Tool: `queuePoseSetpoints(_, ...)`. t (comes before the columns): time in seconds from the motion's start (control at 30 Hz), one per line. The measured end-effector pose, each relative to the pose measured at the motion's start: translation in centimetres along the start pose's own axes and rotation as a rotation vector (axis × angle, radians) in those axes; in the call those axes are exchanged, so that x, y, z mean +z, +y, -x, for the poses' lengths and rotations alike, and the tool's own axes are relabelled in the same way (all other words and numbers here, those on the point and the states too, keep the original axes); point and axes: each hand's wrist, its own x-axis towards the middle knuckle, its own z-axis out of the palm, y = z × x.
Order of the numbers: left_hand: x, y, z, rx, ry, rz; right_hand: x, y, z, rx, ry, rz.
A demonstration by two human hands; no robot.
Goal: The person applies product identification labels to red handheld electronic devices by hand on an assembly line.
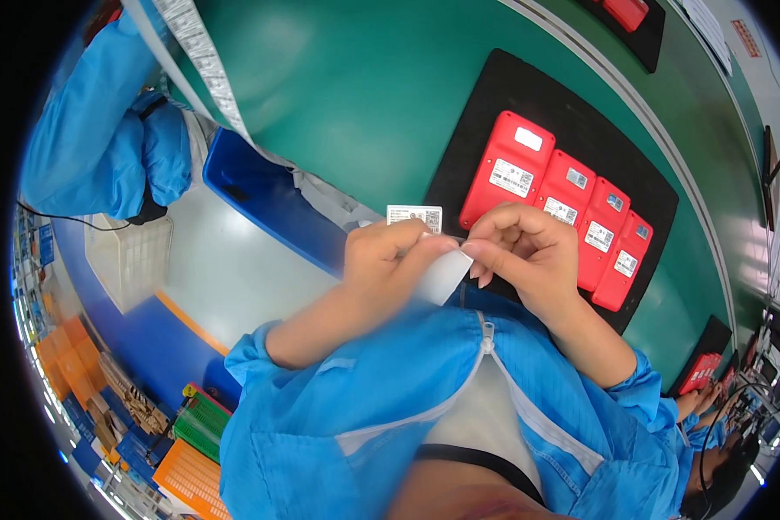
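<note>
Both my hands meet in front of my chest over a small strip of white labels. My left hand (385, 258) pinches the strip; a printed label (418, 216) stands out above its fingers, and a blank white piece (444, 277) hangs below. My right hand (529, 253) has thumb and forefinger pressed together at the strip's right edge; whether a label is between them is hidden. Just beyond the right hand, several red rectangular devices (505, 161) lie side by side on a black mat (475, 108), with white printed stickers on their upward faces.
The mat lies on a green bench (347, 78). To the left are a blue bin (264, 204), a white basket (134, 264) and a person in a blue sleeve (82, 121). A green basket (202, 425) and an orange crate (189, 477) stand lower left. More red devices (700, 371) lie far right, near another person's hands.
</note>
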Motion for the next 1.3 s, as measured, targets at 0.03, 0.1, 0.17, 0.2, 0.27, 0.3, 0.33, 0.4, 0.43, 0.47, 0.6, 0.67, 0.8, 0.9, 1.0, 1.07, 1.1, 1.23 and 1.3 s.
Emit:
queuePoseSetpoints(0.03,0.3,0.0,-0.3,0.001,0.024,0.034,0.0,0.2,0.1,0.003,0.031,-0.027)
queuePoseSetpoints(0.1,0.7,0.3,-0.8,0.039,0.018,0.035,0.0,0.6,0.3,-0.06,0.075,-0.005)
queuePoseSetpoints(0.17,0.8,0.6,-0.9,0.112,-0.045,-0.033,-0.1,0.9,0.5,-0.173,0.096,0.106)
queuePoseSetpoints(0.2,0.7,0.6,-0.8,0.134,-0.084,-0.071,-0.3,1.0,0.5,-0.352,0.126,0.309)
queuePoseSetpoints(0.27,0.4,0.6,0.0,-0.015,-0.117,-0.016,-0.9,0.9,0.3,-0.647,0.179,0.75)
queuePoseSetpoints(0.3,0.0,0.3,0.4,-0.051,-0.16,-0.057,-1.1,0.6,0.2,-0.715,0.189,0.784)
queuePoseSetpoints(0.33,-0.7,0.1,0.8,-0.088,-0.204,-0.099,-1.5,0.4,-0.1,-0.654,0.285,0.715)
queuePoseSetpoints(0.4,-2.4,-0.3,1.8,0.032,-0.108,-0.062,-2.5,-0.3,-1.1,-0.597,0.442,0.61)
queuePoseSetpoints(0.43,-4.0,-0.2,2.3,0.032,-0.05,0.033,-3.1,-0.7,-1.8,-0.34,0.444,0.475)
queuePoseSetpoints(0.47,-5.2,-0.2,2.7,0.167,0.065,0.287,-3.7,-1.0,-2.4,-0.153,0.412,0.374)
queuePoseSetpoints(0.6,-11.8,2.6,4.8,0.791,0.363,0.503,-4.4,-1.2,-3.1,0.126,0.404,0.361)
queuePoseSetpoints(0.67,-12.7,3.4,5.2,0.691,0.131,0.596,-4.3,-0.9,-3.2,0.127,0.434,0.408)
queuePoseSetpoints(0.8,-8.8,2.6,4.0,0.085,-0.001,-0.167,-4.1,-0.6,-3.2,0.114,0.442,0.503)
queuePoseSetpoints(0.9,-5.0,0.4,0.7,-0.04,-0.127,-0.072,-4.2,-0.7,-3.3,0.128,0.427,0.563)
queuePoseSetpoints(1.0,-2.5,-0.1,-1.3,-0.087,-0.184,0.051,-4.2,-0.6,-3.3,0.131,0.438,0.545)
queuePoseSetpoints(1.07,-1.6,0.0,-2.0,-0.169,-0.187,0.138,-4.2,-0.5,-3.2,0.094,0.435,0.551)
queuePoseSetpoints(1.1,-1.4,0.1,-2.2,-0.236,-0.181,0.181,-4.2,-0.4,-3.1,0.077,0.436,0.546)
queuePoseSetpoints(1.23,-0.8,0.3,-2.8,-0.267,-0.086,0.292,-4.1,0.0,-3.2,0.012,0.418,0.685)
queuePoseSetpoints(1.3,-0.8,0.5,-3.0,-0.226,-0.061,0.201,-4.1,-0.2,-3.3,-0.098,0.376,0.896)
